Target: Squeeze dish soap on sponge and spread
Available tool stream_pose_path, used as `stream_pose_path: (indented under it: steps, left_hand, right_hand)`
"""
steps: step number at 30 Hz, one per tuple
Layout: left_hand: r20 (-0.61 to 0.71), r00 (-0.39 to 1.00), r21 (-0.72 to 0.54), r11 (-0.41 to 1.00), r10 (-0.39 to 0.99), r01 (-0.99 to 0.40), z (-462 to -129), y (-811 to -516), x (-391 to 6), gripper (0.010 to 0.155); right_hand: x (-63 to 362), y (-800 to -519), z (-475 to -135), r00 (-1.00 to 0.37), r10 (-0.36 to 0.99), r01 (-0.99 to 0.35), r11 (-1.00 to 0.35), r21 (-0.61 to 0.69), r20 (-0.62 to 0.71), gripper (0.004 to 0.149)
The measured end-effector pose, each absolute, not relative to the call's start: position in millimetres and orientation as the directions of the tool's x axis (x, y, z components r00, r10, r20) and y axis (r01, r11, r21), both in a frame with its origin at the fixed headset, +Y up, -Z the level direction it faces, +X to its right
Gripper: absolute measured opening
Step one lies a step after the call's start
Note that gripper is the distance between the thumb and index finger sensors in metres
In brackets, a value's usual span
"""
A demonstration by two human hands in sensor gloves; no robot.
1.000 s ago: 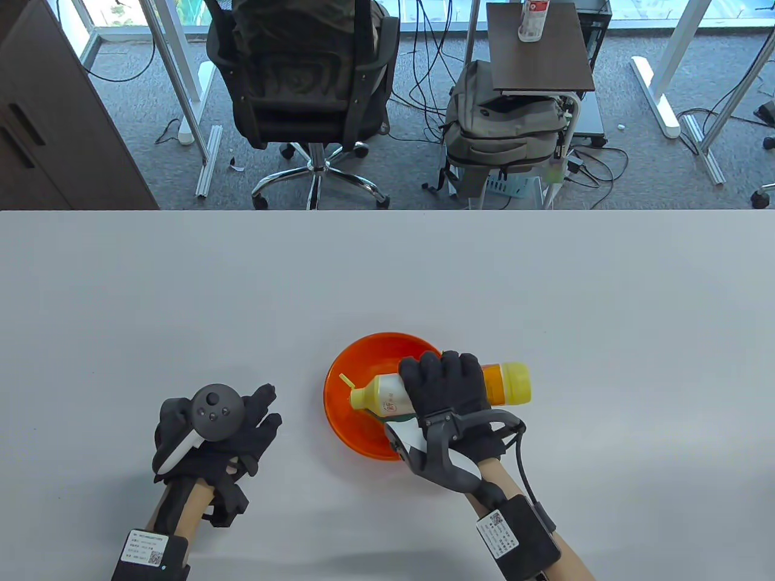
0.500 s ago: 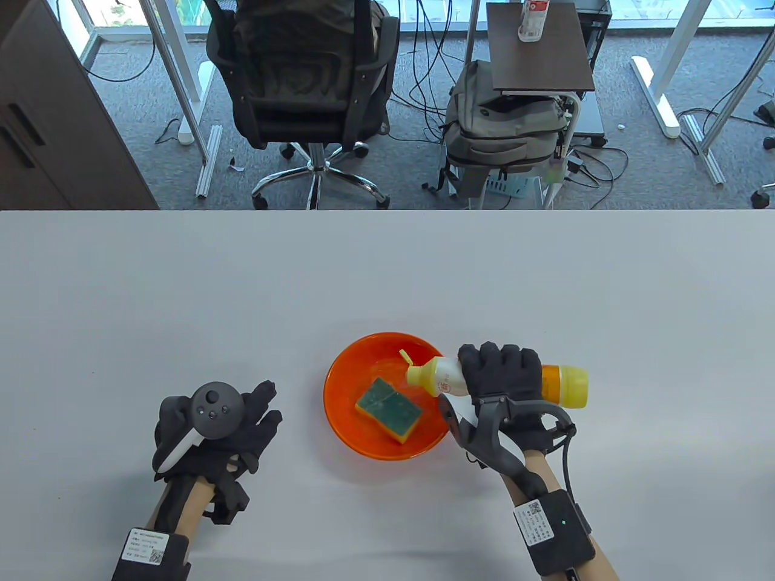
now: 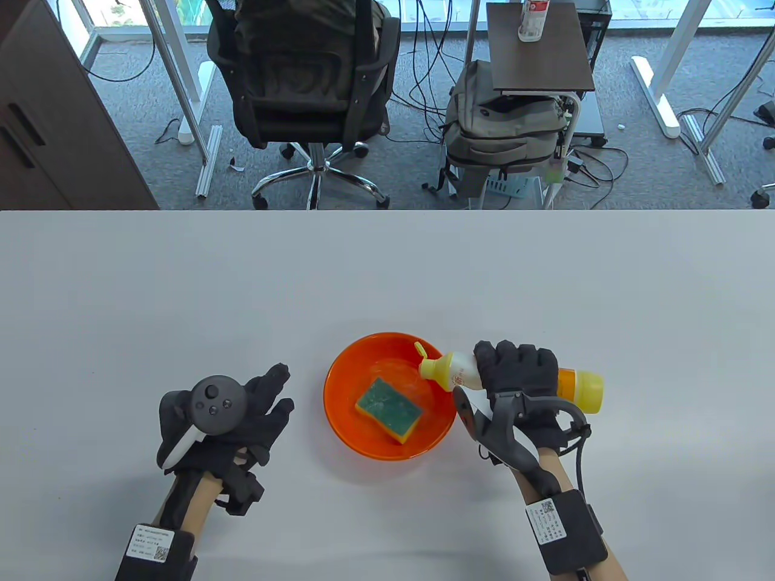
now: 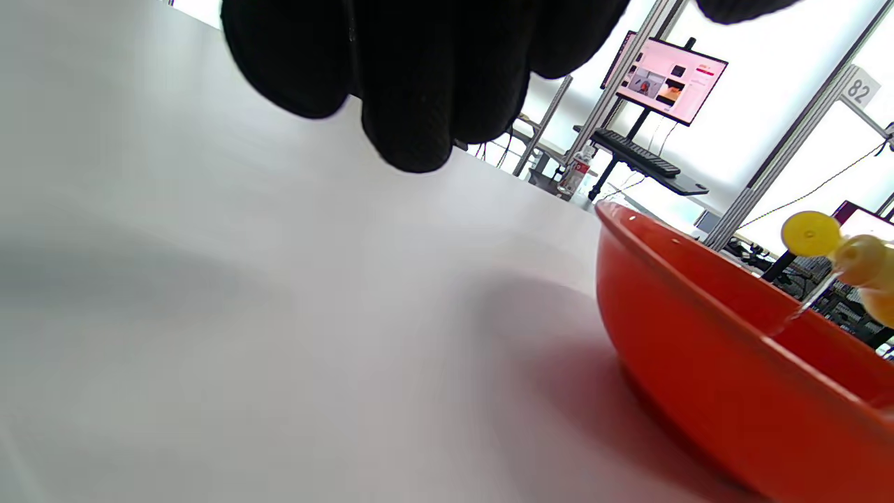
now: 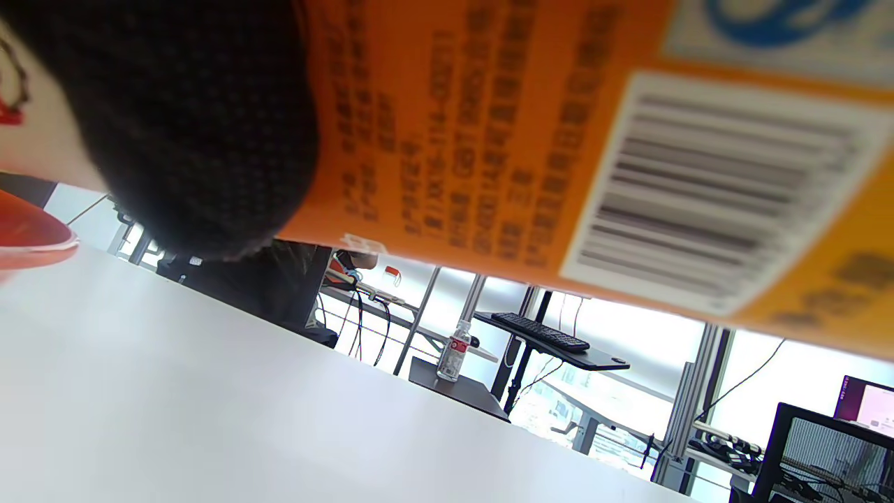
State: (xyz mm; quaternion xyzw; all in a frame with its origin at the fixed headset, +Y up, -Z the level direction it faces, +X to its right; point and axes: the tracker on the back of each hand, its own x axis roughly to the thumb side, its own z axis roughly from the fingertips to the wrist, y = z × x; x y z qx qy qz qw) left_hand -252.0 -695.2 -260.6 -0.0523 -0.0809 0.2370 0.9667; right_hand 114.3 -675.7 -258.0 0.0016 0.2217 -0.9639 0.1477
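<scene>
An orange bowl (image 3: 345, 417) sits near the table's front middle with a green-topped yellow sponge (image 3: 388, 409) lying in it. My right hand (image 3: 517, 375) grips a yellow dish soap bottle (image 3: 580, 387) lying sideways above the bowl's right rim, its open flip cap (image 3: 419, 348) pointing left over the bowl. The bottle's orange label (image 5: 573, 140) fills the right wrist view. My left hand (image 3: 266, 411) rests on the table left of the bowl, fingers spread and holding nothing. The bowl's wall (image 4: 698, 335) and the bottle's cap (image 4: 810, 234) show in the left wrist view.
The white table (image 3: 387, 272) stretches wide around the bowl. Beyond its far edge stand an office chair (image 3: 303, 78), a backpack (image 3: 502, 127) and a small stand with a bottle (image 3: 533, 21).
My right hand has drawn the bottle to the right, off the middle of the bowl, uncovering the sponge. My left hand has shifted slightly right, toward the bowl.
</scene>
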Motion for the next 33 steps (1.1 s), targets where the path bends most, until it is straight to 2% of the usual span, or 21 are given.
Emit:
stream_pose_path:
  steps: [19, 33]
  left_hand:
    - [0.217, 0.728, -0.145, 0.759, 0.65, -0.635, -280, -654, -211, 0.07]
    - [0.198, 0.519, -0.276, 0.556, 0.831, -0.784, -300, -656, -186, 0.067]
  right_hand:
    - [95, -673, -250, -0.992, -0.085, 0.041, -0.909, -0.416, 0.089, 0.069]
    - [93, -667, -245, -0.99, -0.032, -0.033, -0.893, -0.449, 0.136, 0.069]
